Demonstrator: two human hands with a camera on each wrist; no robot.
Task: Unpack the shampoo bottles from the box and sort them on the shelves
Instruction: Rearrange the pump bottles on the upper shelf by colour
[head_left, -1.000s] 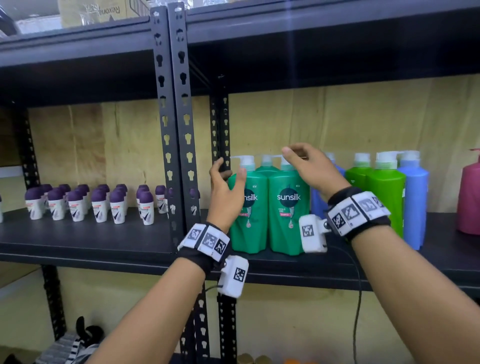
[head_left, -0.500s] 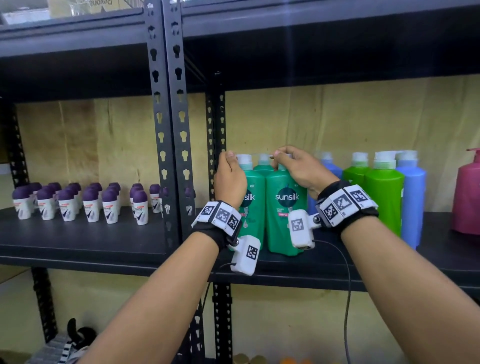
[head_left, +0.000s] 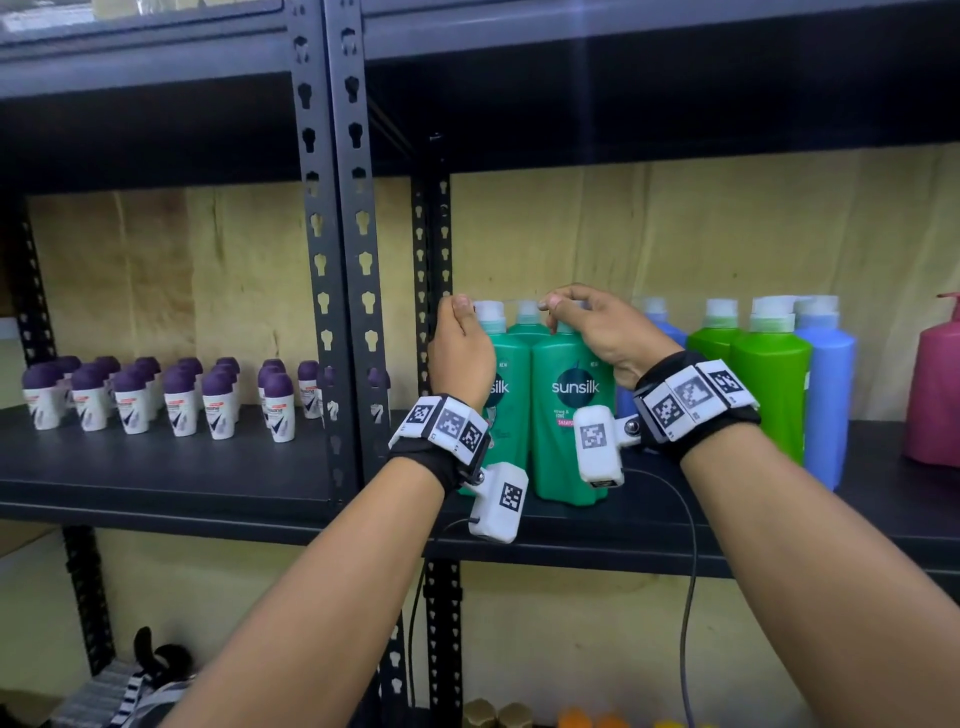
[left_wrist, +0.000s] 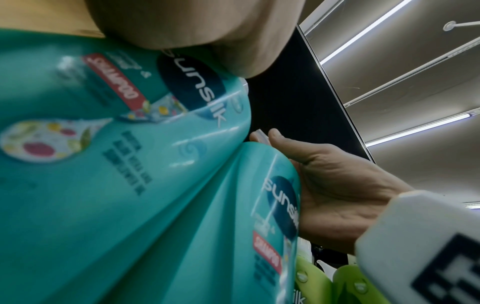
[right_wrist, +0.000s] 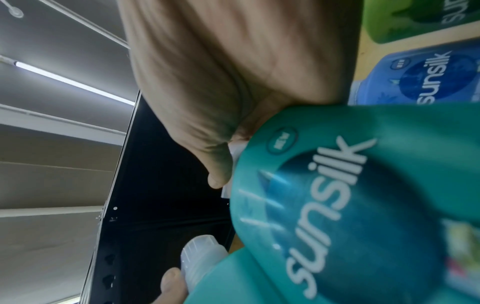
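Note:
Two teal-green Sunsilk shampoo bottles stand side by side on the dark shelf (head_left: 675, 525), with a third behind them. My left hand (head_left: 462, 358) grips the left bottle (head_left: 506, 364) at its shoulder, thumb up beside the white cap. My right hand (head_left: 602, 327) curls over the pump top of the right bottle (head_left: 556, 467). The left wrist view shows my palm against the left bottle (left_wrist: 78, 144) and my right hand (left_wrist: 337, 185) around the right bottle's (left_wrist: 221, 205) neck. The right wrist view shows the right bottle (right_wrist: 363, 205) under my palm.
Blue bottles (head_left: 826, 395), light-green bottles (head_left: 769, 384) and a pink pump bottle (head_left: 935, 384) stand to the right. A perforated upright (head_left: 332, 260) borders the green bottles on the left. Beyond it are several purple-capped roll-ons (head_left: 176, 400). Another shelf hangs close overhead.
My left hand slid up from the left bottle's side to its shoulder by the cap. My right hand stays on the right bottle's top. Both bottles remain standing on the shelf.

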